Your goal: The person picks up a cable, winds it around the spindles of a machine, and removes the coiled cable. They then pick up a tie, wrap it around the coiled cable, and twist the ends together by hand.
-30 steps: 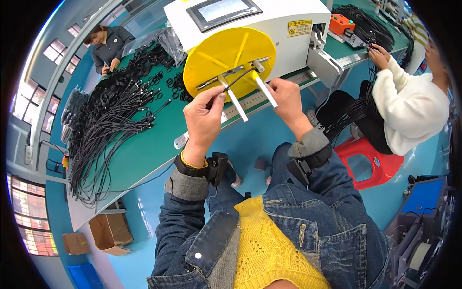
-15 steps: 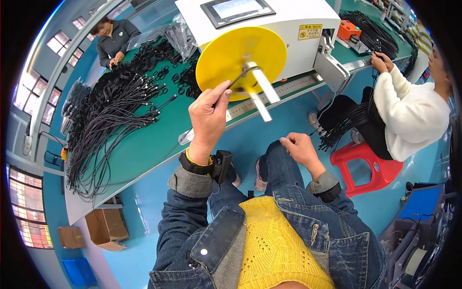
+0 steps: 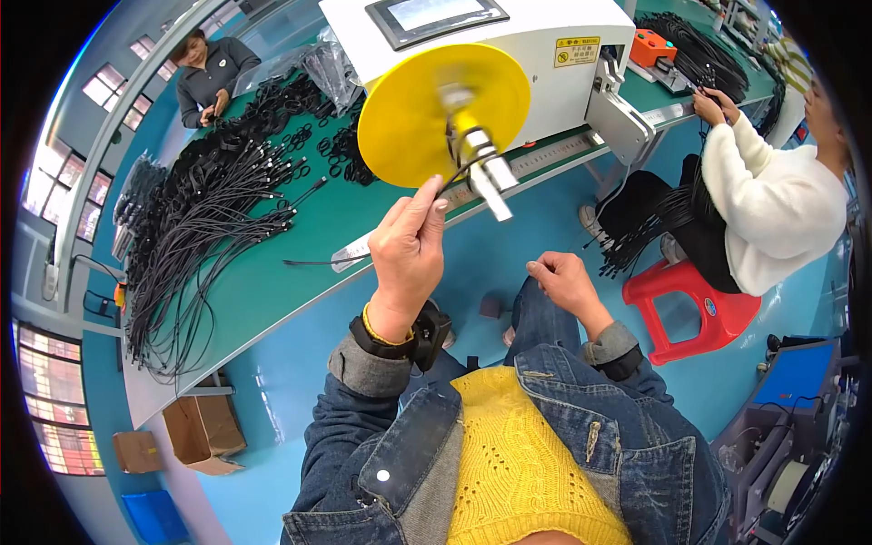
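My left hand (image 3: 406,250) is closed in a pinch between thumb and fingers on a thin black cable (image 3: 318,262). The cable's loose tail sticks out to the left of the hand. Its other part loops around the pale metal prongs (image 3: 495,173) standing out from a yellow disc (image 3: 400,127). The disc's hub is smeared by motion. Over my thigh hovers my right hand (image 3: 568,283), fingers curled in and thumb alongside; nothing shows in it. The disc sits on the front of a white machine (image 3: 545,91) with a screen (image 3: 436,14) on top.
A heap of black cables (image 3: 209,218) covers the green table (image 3: 245,300) at left. One person (image 3: 213,73) works across it; another (image 3: 772,200), in white, sits on a red stool (image 3: 690,313) at right. A cardboard box (image 3: 204,431) stands on the floor.
The prongs have turned, and the cable is now looped further out along them. My left hand has shifted slightly right and down; the cable's tail now shows at its left. My right hand stays put.
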Motion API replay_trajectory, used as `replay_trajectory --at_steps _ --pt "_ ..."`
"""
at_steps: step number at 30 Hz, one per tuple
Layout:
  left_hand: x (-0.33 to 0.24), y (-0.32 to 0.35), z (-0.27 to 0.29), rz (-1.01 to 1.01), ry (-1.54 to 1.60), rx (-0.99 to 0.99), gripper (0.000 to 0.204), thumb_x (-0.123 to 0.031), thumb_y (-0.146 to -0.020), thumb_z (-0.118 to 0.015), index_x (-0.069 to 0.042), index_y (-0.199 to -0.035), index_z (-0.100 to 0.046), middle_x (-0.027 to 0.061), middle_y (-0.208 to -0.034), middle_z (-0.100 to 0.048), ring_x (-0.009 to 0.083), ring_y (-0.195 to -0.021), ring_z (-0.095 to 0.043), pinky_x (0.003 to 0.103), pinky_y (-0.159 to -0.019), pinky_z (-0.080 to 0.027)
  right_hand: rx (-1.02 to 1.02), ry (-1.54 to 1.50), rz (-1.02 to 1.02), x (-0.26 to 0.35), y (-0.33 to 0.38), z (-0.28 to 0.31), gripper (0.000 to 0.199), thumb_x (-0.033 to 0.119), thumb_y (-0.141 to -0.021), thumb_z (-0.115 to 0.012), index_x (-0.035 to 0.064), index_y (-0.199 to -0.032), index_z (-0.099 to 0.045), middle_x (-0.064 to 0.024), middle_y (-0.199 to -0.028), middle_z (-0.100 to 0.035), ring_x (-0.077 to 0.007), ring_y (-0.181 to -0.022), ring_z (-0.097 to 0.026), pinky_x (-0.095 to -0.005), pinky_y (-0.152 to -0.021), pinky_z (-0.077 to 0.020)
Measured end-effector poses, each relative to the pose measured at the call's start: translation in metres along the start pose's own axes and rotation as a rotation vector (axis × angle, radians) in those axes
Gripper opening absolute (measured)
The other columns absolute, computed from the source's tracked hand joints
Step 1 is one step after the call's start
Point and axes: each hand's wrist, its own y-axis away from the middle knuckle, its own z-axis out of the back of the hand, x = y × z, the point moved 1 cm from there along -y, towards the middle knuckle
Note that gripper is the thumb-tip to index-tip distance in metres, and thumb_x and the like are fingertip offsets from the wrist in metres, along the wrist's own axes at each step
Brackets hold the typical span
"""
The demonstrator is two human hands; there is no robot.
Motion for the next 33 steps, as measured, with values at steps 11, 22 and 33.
replay_trajectory --at_steps 11,22,33 --pt "-0.015 -0.009 -0.015 -0.203 -0.132 -0.031 0.026 -0.001 -0.078 -0.062 0.002 -0.104 -0.060 0.0099 -0.071 -0.055 0.0211 -0.058 -0.053 0.028 -0.052 -0.043 -0.018 -0.094 0.027 0.014 -0.009 0.008 0.024 0.020 -0.085 -0.058 0.0002 -0.072 -0.058 0.0006 -0.056 -0.052 -0.0052 -0.051 -0.048 -0.0221 -0.046 -0.0372" --pt "-0.045 -0.026 -0.032 -0.381 -0.455 0.046 0.032 -0.004 -0.071 -0.066 0.001 -0.102 -0.060 0.0071 -0.074 -0.050 0.0221 -0.063 -0.054 0.032 -0.055 -0.045 -0.292 -0.392 0.505 0.107 -0.029 0.030 0.017 0.004 -0.080 -0.062 -0.0022 -0.095 -0.056 -0.0009 -0.070 -0.059 -0.0064 -0.061 -0.054 -0.0200 -0.056 -0.0447" --pt "-0.036 -0.033 -0.020 -0.299 -0.745 0.154 0.048 -0.007 -0.082 -0.049 0.010 -0.124 -0.035 0.0251 -0.103 -0.048 0.0377 -0.096 -0.048 0.043 -0.088 -0.038 0.125 -0.364 0.552 0.102 -0.078 0.052 0.073 0.005 -0.066 -0.068 -0.0001 -0.131 -0.034 -0.0133 -0.123 -0.044 -0.0181 -0.108 -0.048 -0.0282 -0.085 -0.0447"
